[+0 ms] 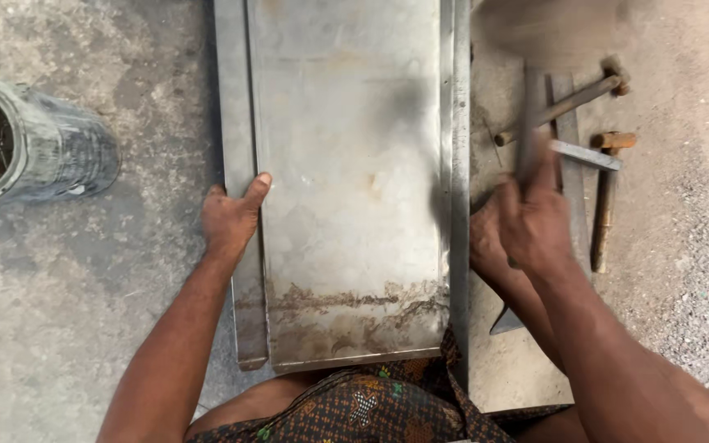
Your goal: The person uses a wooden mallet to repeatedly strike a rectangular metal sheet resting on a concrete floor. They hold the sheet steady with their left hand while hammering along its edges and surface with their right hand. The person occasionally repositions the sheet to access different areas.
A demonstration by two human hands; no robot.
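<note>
My hands are split across the work: the left hand (231,217) lies flat and open on the left flange of the sheet-metal panel (346,164), thumb hooked over the raised fold, pressing it down rather than gripping anything. Far to the left a dark cylindrical container (38,139) lies on its side on the concrete floor (84,328), well apart from the panel. The panel itself lies on the floor in front of my knees, its long edges already bent up on both sides; the near end carries a band of rust or dirt and looks unfolded, so I judge the side folds done and the ends left. At the right edge my right hand (531,226) is clenched around a dark flat tool (528,123), blurred with motion, just beside the right flange; what kind of tool it is I cannot tell. Beyond it, two wooden-handled hammers (564,102) and a flat steel bar (584,154) lie on the floor, untouched.
</note>
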